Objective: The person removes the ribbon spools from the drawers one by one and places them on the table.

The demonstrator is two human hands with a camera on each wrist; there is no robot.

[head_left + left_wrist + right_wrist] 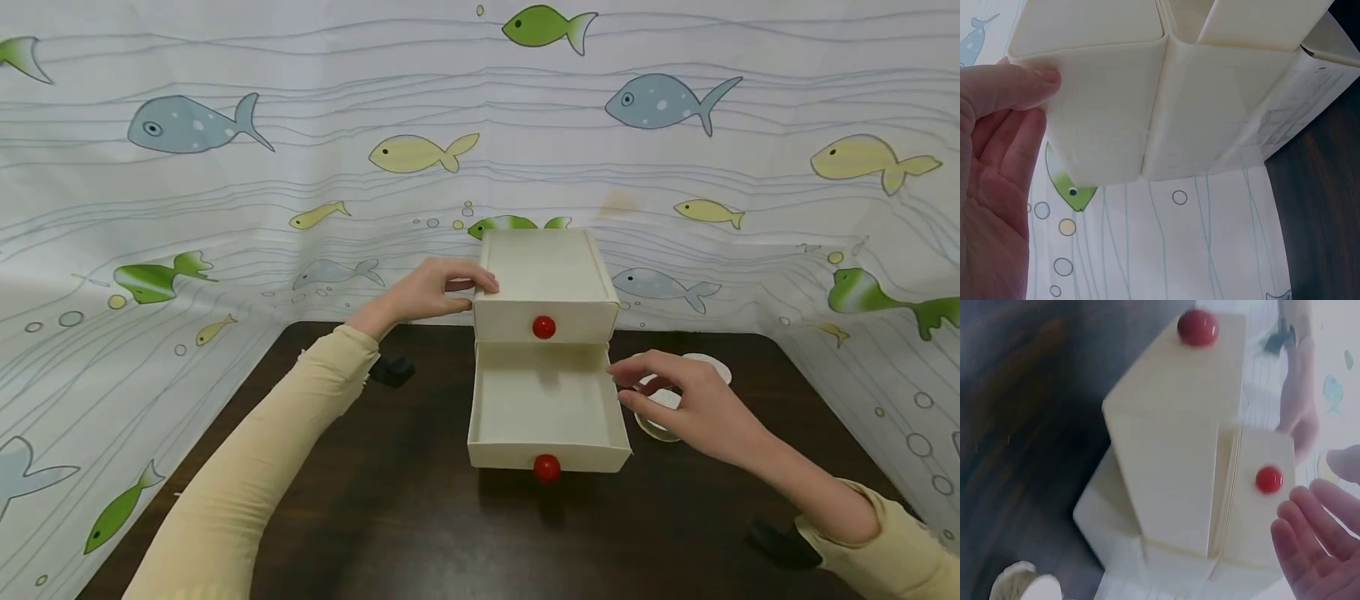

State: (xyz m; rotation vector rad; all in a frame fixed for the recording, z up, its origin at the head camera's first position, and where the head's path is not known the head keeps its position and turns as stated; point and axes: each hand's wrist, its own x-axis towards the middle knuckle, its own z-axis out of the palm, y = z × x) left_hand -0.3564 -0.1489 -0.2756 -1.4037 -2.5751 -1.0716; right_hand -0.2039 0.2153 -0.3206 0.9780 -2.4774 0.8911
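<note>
A cream drawer box [551,262] with a red-knobbed upper front stands at the back of the table. Below that front, a drawer [547,396] is pulled out; its inside looks bare, and a red knob [547,468] sits on its front. My left hand [431,289] holds the box's upper left edge, fingers over the top and thumb [1038,87] against the side. Beside the right edge of the pulled-out drawer, my right hand [686,400] hovers with fingers loosely bent and nothing between them. In the right wrist view, its fingers [1316,531] appear apart from the box.
Behind and under the right hand lie round whitish objects [708,365], partly hidden. A dark wooden table [420,517] carries everything. A fish-patterned white sheet [315,158] rises close behind the box and along both sides.
</note>
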